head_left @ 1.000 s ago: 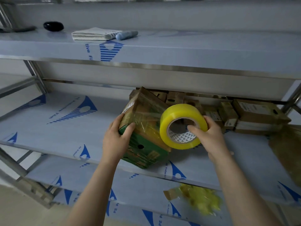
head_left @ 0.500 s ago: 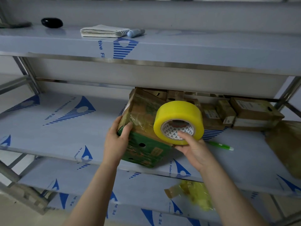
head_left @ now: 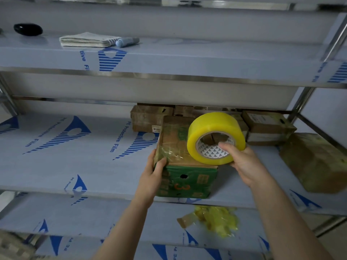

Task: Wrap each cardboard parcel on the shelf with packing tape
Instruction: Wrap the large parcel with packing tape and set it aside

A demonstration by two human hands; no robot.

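Note:
A green and brown cardboard parcel point(head_left: 185, 177) stands on the middle shelf point(head_left: 75, 166), partly covered in clear tape. My left hand point(head_left: 153, 175) grips its near left corner. My right hand point(head_left: 242, 162) holds a yellow roll of packing tape point(head_left: 212, 128), thumb hooked inside the core, with the roll against the parcel's top right. More cardboard parcels point(head_left: 150, 117) are stacked at the back of the same shelf, and others point(head_left: 266, 124) sit to the right. A large tape-wrapped parcel point(head_left: 315, 162) lies at the far right.
On the top shelf lie a black object point(head_left: 28, 29), a folded stack of paper point(head_left: 88, 39) and a blue marker point(head_left: 127, 41). A crumpled wad of yellow tape point(head_left: 217, 220) lies on the lower shelf. Metal uprights point(head_left: 300, 102) frame the right side.
The parcel has turned from tilted to standing flat on the shelf. My right hand has carried the roll up over the parcel's top right side. The green pen on the shelf is hidden now.

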